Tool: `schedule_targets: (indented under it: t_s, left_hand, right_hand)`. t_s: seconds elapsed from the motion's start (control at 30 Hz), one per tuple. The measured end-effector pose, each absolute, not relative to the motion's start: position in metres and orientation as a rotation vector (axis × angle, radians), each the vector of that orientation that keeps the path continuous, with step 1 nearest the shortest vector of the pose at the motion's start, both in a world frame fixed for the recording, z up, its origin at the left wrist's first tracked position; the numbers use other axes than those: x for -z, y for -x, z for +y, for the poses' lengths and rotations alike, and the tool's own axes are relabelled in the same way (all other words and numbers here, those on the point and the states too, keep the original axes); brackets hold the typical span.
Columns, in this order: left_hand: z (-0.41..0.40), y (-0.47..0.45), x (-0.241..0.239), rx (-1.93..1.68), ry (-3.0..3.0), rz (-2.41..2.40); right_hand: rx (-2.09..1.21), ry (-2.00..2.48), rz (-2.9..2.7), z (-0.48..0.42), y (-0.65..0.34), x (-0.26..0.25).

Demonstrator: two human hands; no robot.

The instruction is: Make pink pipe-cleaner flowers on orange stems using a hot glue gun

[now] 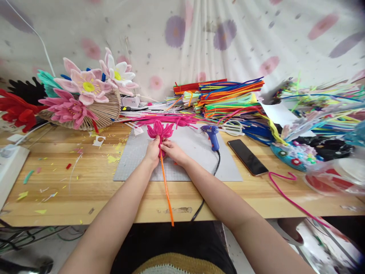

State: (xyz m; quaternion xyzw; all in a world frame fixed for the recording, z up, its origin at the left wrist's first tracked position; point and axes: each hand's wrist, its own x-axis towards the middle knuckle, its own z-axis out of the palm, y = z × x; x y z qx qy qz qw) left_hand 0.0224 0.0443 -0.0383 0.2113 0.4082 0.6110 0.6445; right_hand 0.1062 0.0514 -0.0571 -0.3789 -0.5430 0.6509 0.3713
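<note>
Nearest, an orange stem (pixel 166 190) runs down from the grip past the near edge of the desk (pixel 99 203). Left hand (pixel 153 152) and right hand (pixel 174 151) are both pinched on the base of a magenta flower (pixel 160 130) — its petals spread just beyond the fingers. The step looks like shaping or seating petals around the stem; next probably calls for firm, even pressure there — the glue gun (pixel 212 137) lies right of the grip.
</note>
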Motion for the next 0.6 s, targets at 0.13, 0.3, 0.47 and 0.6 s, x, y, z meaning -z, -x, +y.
schedule_targets:
  t_s: [0.13, 0.3, 0.47, 0.6]
  left_hand:
    - [0.044, -0.0241, 0.0374, -1.401, -0.403, 0.92]
    - [0.044, -0.0234, 0.0369, -1.455, -0.383, 0.882]
    - [0.0431, -0.0253, 0.0368, -1.502, -0.383, 0.9]
    - [0.0423, -0.0202, 0.0351, -1.417, -0.437, 0.925]
  right_hand:
    - [-1.511, 1.015, -1.474, 0.0539, -0.1034, 0.06]
    - [-1.47, 1.017, -1.524, 0.0553, -0.1039, 0.0601]
    - [-1.53, 0.995, -1.496, 0.0547, -0.1014, 0.0582]
    - [-1.637, 0.979, -1.403, 0.0535, -0.1006, 0.0577]
